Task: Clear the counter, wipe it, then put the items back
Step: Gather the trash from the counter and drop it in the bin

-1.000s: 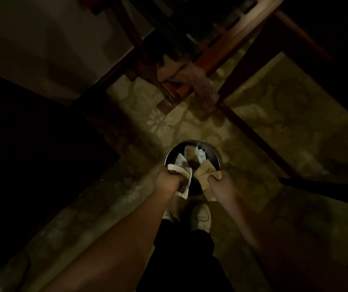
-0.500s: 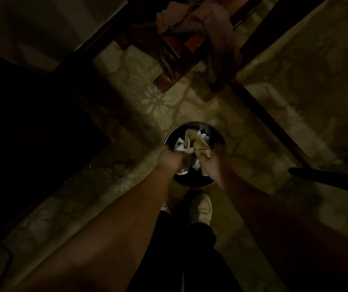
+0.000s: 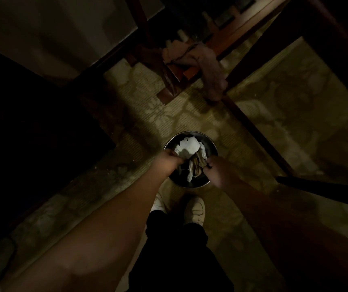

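A round metal waste bin (image 3: 212,144) stands on the patterned carpet just in front of my feet. Crumpled white paper (image 3: 188,146) and brown paper (image 3: 198,165) lie in its mouth. My left hand (image 3: 165,162) reaches over the bin's left rim, fingers curled on the edge of the white paper. My right hand (image 3: 219,168) is at the right rim and pinches the brown paper. The light is dim, so the fingers are hard to make out.
A pinkish cloth (image 3: 208,66) hangs over a wooden rail of the furniture (image 3: 242,32) beyond the bin. A wooden leg (image 3: 259,135) runs diagonally to the right. Dark furniture (image 3: 32,133) fills the left. My white shoes (image 3: 194,209) stand below the bin.
Both hands have gone down from above the bin into its mouth, taking the white and brown papers with them. My view has tilted back a little.
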Action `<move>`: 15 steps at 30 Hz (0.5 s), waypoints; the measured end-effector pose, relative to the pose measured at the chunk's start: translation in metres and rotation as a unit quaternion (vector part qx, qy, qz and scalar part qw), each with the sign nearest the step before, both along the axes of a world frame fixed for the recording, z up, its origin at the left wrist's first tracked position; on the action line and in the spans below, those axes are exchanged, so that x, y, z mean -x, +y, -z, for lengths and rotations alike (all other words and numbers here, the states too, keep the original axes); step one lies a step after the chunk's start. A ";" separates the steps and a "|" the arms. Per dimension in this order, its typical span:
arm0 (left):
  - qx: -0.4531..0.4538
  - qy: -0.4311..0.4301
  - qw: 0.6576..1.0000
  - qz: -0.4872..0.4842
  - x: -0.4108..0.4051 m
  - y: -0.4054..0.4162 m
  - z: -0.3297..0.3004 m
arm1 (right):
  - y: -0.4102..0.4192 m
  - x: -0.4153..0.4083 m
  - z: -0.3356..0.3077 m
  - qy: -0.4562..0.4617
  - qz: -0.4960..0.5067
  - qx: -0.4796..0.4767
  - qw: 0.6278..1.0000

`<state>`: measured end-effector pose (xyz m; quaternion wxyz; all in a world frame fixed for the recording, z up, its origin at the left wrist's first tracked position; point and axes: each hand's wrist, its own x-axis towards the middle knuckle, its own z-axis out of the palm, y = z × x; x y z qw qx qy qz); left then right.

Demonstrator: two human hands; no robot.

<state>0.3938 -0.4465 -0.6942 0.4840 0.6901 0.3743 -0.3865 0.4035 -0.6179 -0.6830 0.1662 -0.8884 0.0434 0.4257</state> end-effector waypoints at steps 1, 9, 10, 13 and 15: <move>-0.006 -0.006 1.000 0.012 0.002 0.002 -0.013 | -0.001 -0.001 -0.012 0.003 -0.001 -0.002 1.000; -0.050 -0.085 0.992 0.077 0.020 0.022 -0.157 | -0.002 0.003 -0.142 0.049 0.016 -0.070 0.996; -0.055 -0.100 0.990 0.082 0.024 0.024 -0.180 | 0.000 0.005 -0.161 0.048 0.017 -0.077 0.996; -0.072 -0.134 0.982 0.108 0.042 0.032 -0.244 | 0.008 0.011 -0.220 0.043 0.002 -0.091 0.995; -0.094 -0.149 0.976 0.129 0.056 0.040 -0.284 | 0.015 0.014 -0.259 0.036 -0.032 -0.089 0.995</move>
